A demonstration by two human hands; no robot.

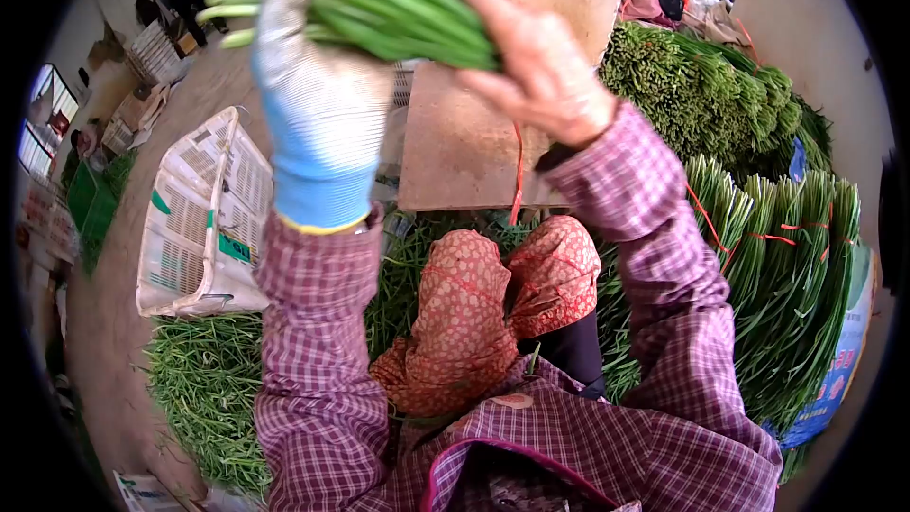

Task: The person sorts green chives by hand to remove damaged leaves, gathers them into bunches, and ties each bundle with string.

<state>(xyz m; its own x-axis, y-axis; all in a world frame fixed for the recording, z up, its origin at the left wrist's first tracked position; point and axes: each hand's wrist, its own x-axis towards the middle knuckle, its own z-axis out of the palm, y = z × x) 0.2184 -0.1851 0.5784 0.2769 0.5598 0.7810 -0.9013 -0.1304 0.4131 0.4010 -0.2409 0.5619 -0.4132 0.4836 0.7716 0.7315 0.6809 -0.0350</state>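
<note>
A gloved left hand clenches a bundle of chives at 11 o'clock, its green end pinched between the bare right hand's thumb and fingers; a white plastic crate sits at 9 o'clock.

A produce-packing workroom — banded green bundles, plastic crates, trimmings across the floor.

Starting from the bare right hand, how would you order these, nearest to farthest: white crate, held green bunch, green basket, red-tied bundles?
1. Green bunch: touching the bare right hand.
2. Red-tied bundles: lower, on the right.
3. White crate: across on the left.
4. Green basket: far left, in the background.
</note>
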